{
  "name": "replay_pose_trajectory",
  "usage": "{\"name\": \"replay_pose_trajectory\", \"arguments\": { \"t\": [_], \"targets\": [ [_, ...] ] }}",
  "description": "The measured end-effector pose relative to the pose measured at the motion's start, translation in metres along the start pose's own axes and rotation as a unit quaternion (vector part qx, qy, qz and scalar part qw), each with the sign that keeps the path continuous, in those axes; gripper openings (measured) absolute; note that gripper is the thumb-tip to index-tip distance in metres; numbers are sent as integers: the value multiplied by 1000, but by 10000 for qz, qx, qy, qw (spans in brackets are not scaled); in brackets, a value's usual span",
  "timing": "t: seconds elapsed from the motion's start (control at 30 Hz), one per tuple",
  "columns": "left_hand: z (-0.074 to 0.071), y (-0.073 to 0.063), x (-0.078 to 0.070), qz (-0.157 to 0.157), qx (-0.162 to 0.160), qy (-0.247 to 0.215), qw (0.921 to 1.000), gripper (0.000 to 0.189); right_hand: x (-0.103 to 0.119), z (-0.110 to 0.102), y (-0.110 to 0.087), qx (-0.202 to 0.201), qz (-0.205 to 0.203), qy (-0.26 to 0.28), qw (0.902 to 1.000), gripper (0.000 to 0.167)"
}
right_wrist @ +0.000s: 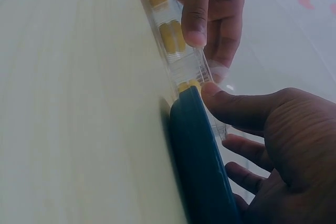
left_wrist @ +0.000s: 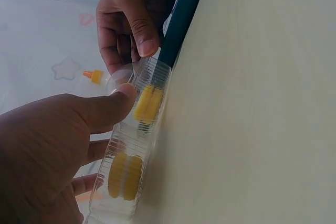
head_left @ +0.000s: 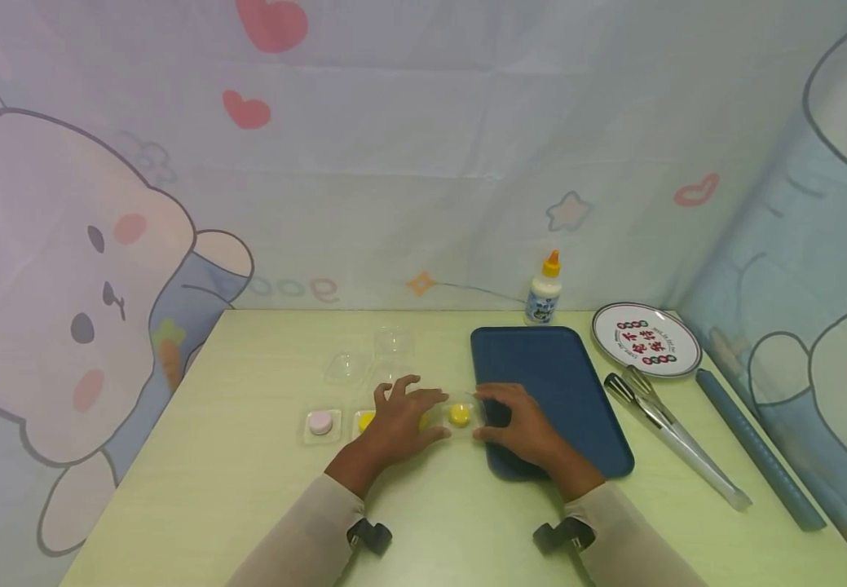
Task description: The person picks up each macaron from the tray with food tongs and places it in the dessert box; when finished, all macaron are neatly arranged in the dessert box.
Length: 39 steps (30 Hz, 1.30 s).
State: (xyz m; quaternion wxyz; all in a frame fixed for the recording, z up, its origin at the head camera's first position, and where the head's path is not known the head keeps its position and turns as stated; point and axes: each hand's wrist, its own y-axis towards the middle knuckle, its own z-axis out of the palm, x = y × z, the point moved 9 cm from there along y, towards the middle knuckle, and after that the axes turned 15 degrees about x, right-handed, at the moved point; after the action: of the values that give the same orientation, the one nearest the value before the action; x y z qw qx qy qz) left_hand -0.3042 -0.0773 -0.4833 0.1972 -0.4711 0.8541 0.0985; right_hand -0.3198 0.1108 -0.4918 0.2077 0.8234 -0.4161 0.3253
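My left hand [head_left: 399, 420] and right hand [head_left: 522, 424] hold opposite sides of a small clear plastic box [left_wrist: 157, 69], thumbs at the near edge and fingers at the far side. Inside it sits a yellow macaron [head_left: 459, 414]. In the left wrist view, a clear domed lid [left_wrist: 124, 73] shows at the box between the hands. To the left stand similar clear trays, one with a pink macaron [head_left: 319, 422] and another with a yellow macaron [head_left: 366, 421] partly covered by my left hand. A further yellow macaron [left_wrist: 125, 177] lies close beside the held box.
Several clear domed lids [head_left: 348, 368] lie behind the macarons. Right of the box is a dark blue tray [head_left: 548, 391], under my right hand in the head view. Beyond are a glue bottle [head_left: 543, 293], a white plate [head_left: 646, 339], metal tongs [head_left: 676, 440] and a dark bar [head_left: 760, 448].
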Motion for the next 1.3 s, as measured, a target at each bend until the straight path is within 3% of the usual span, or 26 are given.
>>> {"name": "replay_pose_trajectory", "arguments": {
  "t": [0.83, 1.3],
  "targets": [
    [2, 0, 1, -225, 253, 123, 9994, 52, 2, 3, 0, 52, -25, -51, 10000, 55],
    [1, 0, -1, -187, 278, 67, 9994, 51, 1, 3, 1, 42, 19, 77, 10000, 49]
  ]
}}
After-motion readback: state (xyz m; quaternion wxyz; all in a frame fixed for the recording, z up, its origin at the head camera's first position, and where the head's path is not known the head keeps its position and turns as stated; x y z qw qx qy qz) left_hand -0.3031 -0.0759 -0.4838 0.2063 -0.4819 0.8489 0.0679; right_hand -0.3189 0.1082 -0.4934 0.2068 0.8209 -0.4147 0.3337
